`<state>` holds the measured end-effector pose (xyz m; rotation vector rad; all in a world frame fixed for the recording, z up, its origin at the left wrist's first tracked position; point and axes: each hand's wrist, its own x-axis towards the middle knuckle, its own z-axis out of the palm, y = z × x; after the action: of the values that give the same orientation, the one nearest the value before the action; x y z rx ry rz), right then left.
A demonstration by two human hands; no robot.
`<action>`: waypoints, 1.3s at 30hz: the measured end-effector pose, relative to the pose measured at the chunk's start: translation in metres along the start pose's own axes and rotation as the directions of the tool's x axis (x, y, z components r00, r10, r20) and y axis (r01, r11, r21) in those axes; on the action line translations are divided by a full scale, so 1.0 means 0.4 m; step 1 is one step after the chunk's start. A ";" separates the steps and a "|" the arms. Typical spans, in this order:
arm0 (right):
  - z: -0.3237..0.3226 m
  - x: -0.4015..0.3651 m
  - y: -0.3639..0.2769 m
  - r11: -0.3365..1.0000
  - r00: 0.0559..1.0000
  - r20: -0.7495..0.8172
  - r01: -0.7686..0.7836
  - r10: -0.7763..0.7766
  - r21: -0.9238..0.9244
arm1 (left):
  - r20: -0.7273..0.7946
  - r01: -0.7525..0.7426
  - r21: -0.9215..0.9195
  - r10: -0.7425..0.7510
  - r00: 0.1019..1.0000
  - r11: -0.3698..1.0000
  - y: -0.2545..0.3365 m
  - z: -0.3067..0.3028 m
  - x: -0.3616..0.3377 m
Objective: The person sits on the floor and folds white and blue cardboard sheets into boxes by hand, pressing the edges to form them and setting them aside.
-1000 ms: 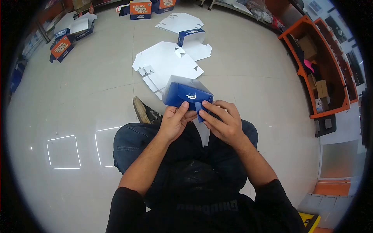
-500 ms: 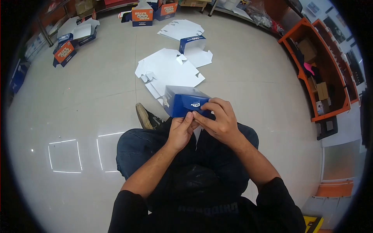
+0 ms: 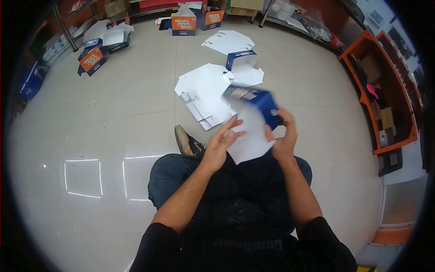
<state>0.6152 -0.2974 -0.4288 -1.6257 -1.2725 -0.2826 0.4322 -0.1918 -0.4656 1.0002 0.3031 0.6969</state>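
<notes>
The right hand (image 3: pixel 284 136) gripped a blue and white box (image 3: pixel 265 100) by its right end, with the thumb on the near side and the fingers round the blue edge. The box was tilted in the air in front of the person's lap, blurred, with its white inside facing the body and a white flap (image 3: pixel 249 138) hanging down toward the legs. The left hand (image 3: pixel 219 143) was open, its fingers stretched toward the left edge of the flap; whether they touched it could not be told. Just beyond the box, a large white sheet (image 3: pixel 204 86) lay on the floor (image 3: pixel 118 127), with small folded tabs along its near left side. Past it lay a partly folded blue carton (image 3: pixel 241 61) and, farther off, another white piece (image 3: pixel 226 41). A shoe (image 3: pixel 195 147) showed to the left of the hands. Orange and blue cartons (image 3: pixel 183 26) stood at the back, a similar carton (image 3: pixel 92 60) sat to the far left, and an orange cabinet (image 3: pixel 395 145) stood on the right.
</notes>
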 end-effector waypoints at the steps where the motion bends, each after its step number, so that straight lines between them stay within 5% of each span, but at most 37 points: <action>1: -0.004 -0.004 0.032 0.989 0.986 -0.091 -0.138 0.143 0.050 | -0.004 -0.004 0.008 0.004 1.000 1.000 0.004 -0.028 0.018; 3: -0.013 0.000 0.089 0.866 0.856 -0.244 -0.363 0.456 0.345 | -0.133 0.014 0.230 0.017 0.991 0.973 0.020 -0.102 0.055; 5: -0.031 -0.022 0.174 0.799 0.801 -0.213 -0.452 0.559 0.396 | -0.245 0.051 0.334 0.035 0.969 0.941 0.053 -0.155 0.093; 7: -0.026 -0.080 0.271 0.442 0.572 -0.062 -0.556 0.818 0.705 | -0.317 0.095 0.269 -0.005 0.949 0.958 0.067 -0.192 0.117; 9: -0.019 -0.131 0.339 0.136 0.408 0.143 -0.581 0.902 0.803 | -0.381 0.137 0.200 -0.052 0.923 0.970 0.062 -0.202 0.145; 10: -0.016 -0.131 0.352 -0.077 0.155 0.195 -0.556 0.968 0.828 | -0.390 0.197 0.232 -0.095 0.916 0.953 0.055 -0.204 0.156; 13: -0.007 -0.134 0.387 -0.057 0.173 0.178 -0.542 0.969 0.839 | -0.316 0.289 0.341 -0.181 0.931 0.894 0.007 -0.208 0.205; 15: 0.002 -0.118 0.417 -0.024 0.176 0.142 -0.543 0.974 0.839 | 0.058 0.042 0.805 -0.149 0.987 0.591 -0.054 -0.221 0.257; 16: 0.005 -0.109 0.437 -0.023 0.169 0.136 -0.544 0.976 0.838 | 0.121 -0.027 0.901 -0.191 0.974 0.434 -0.082 -0.227 0.270; 17: 0.010 -0.098 0.457 -0.020 0.161 0.129 -0.546 0.979 0.838 | 0.129 -0.036 0.901 -0.187 0.974 0.433 -0.135 -0.253 0.271; 19: 0.032 -0.082 0.514 -0.014 0.150 0.107 -0.516 0.983 0.856 | 0.059 -0.061 0.997 0.034 0.998 0.055 -0.253 -0.324 0.253; 20: 0.040 -0.074 0.544 -0.014 0.130 0.089 -0.493 0.987 0.870 | 0.073 -0.074 0.996 0.034 0.997 0.054 -0.271 -0.342 0.258; 22: 0.079 -0.074 0.576 0.081 0.170 0.014 -0.537 0.985 0.839 | -0.371 0.385 0.923 -0.282 0.885 -0.007 -0.303 -0.385 0.268; 23: 0.099 -0.082 0.585 0.165 0.210 -0.047 -0.591 0.977 0.789 | -0.369 0.383 0.924 -0.289 0.884 -0.009 -0.324 -0.414 0.277; 25: 0.114 -0.097 0.588 0.156 0.242 0.019 -0.679 0.970 0.717 | -0.361 0.408 0.891 -0.233 0.903 0.200 -0.343 -0.448 0.288; 28: 0.155 -0.127 0.568 -0.102 0.015 0.252 -0.889 0.968 0.446 | -0.393 0.494 0.723 -0.299 0.869 0.484 -0.379 -0.485 0.317; 29: 0.167 -0.129 0.550 -0.114 0.005 0.258 -0.889 0.966 0.443 | -0.391 0.514 0.612 -0.336 0.857 0.601 -0.392 -0.501 0.320; 32: 0.189 -0.137 0.531 -0.057 0.037 0.321 -0.959 0.947 0.278 | -0.440 0.470 0.500 -0.253 0.861 0.727 -0.347 -0.458 0.312; 34: 0.212 -0.161 0.545 0.367 0.354 0.291 -0.930 0.889 0.011 | -0.458 0.429 0.456 -0.208 0.865 0.780 -0.317 -0.424 0.306; 35: 0.211 -0.178 0.551 0.363 0.352 0.291 -0.932 0.890 0.016 | -0.484 0.438 0.316 -0.254 0.837 0.842 -0.301 -0.408 0.301; 36: 0.199 -0.164 0.498 0.693 0.637 0.302 -0.710 0.709 -0.127 | -0.503 0.437 0.169 -0.304 0.809 0.884 -0.289 -0.397 0.295; 37: 0.192 -0.146 0.445 0.898 0.826 0.359 -0.362 0.434 -0.251 | -0.505 0.439 0.174 -0.303 0.808 0.881 -0.278 -0.387 0.289; 38: 0.191 -0.128 0.404 0.897 0.825 0.359 -0.367 0.436 -0.247 | -0.506 0.465 0.092 -0.361 0.784 0.881 -0.270 -0.377 0.282; 39: 0.192 -0.110 0.367 0.939 0.847 0.434 -0.194 0.306 -0.284 | -0.502 0.487 0.009 -0.418 0.757 0.873 -0.264 -0.371 0.276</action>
<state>0.6896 -0.2522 -0.5765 -2.1296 -1.3970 0.1528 0.4773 -0.0572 -0.6246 0.8200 1.0231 0.4694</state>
